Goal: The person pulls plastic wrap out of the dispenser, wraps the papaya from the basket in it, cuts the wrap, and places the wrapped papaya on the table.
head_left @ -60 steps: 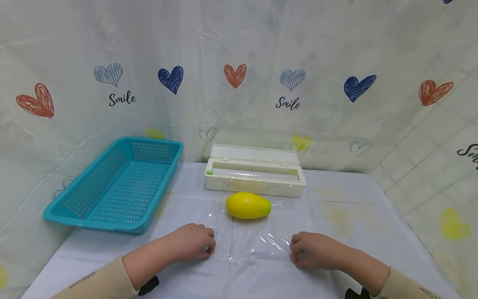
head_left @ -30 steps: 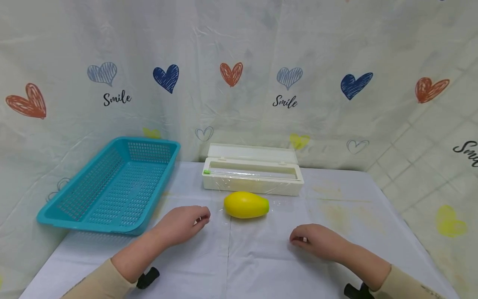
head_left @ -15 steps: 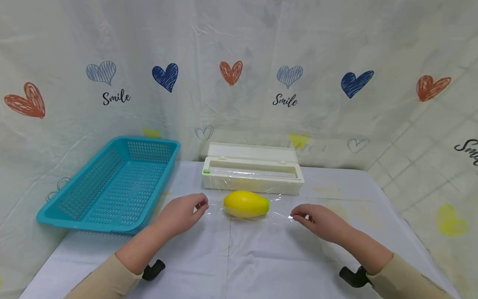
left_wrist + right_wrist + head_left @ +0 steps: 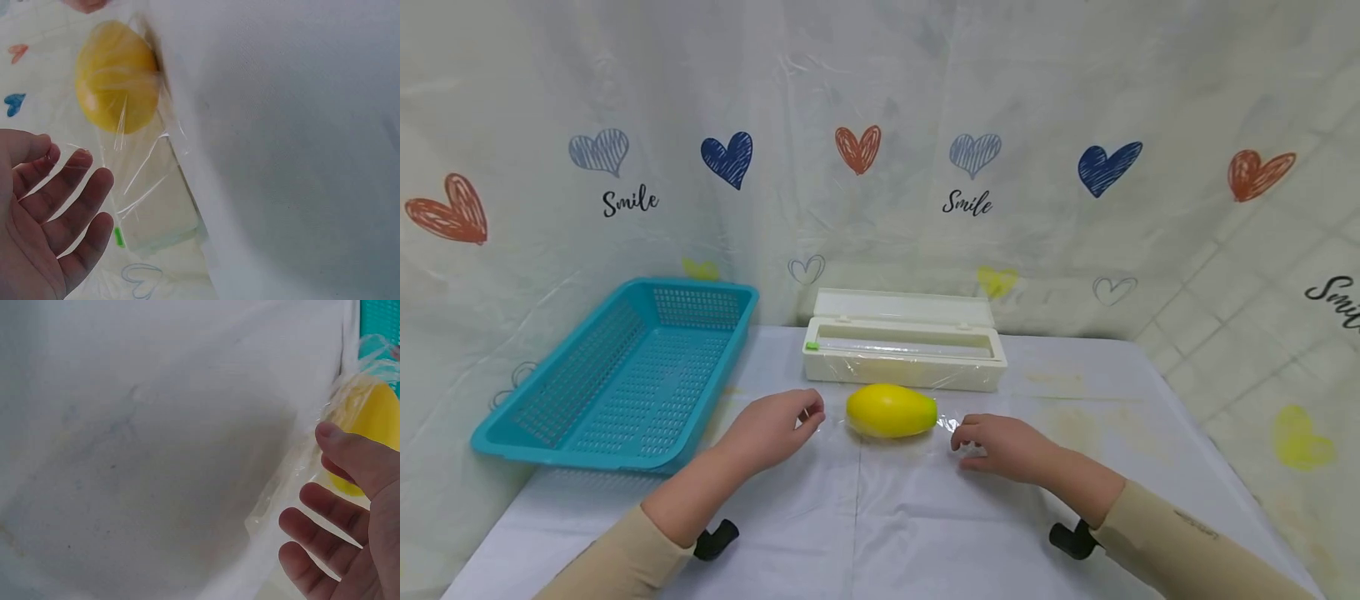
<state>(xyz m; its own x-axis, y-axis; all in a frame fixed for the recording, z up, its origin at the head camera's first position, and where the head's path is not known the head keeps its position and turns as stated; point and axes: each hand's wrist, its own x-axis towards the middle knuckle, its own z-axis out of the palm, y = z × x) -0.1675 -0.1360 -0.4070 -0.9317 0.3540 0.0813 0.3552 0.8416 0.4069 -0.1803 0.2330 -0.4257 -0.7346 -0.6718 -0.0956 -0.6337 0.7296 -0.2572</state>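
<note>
A yellow papaya (image 4: 891, 411) with a green tip lies sideways at mid-table, clear plastic wrap (image 4: 131, 169) over and around it. My left hand (image 4: 772, 428) is just left of the fruit; thumb and index finger pinch the wrap's edge, other fingers loosely spread. On the right, my right hand (image 4: 1003, 447) is beside the green end with thumb and fingers apart. The wrap's crumpled edge runs close to its thumb in the right wrist view; whether they touch I cannot tell. Behind the papaya, a white wrap dispenser (image 4: 904, 367) stands lid up, film trailing over its front.
A blue perforated basket (image 4: 711, 400) stands at the left of the table. White cloth (image 4: 917, 533) covers the table, with a crease down the middle. A curtain (image 4: 880, 75) printed with hearts hangs right behind the dispenser.
Both hands have lifted the wrap's near edge off the table and carried it forward to the papaya. In the last half second the right hand shifted left, its fingers parting.
</note>
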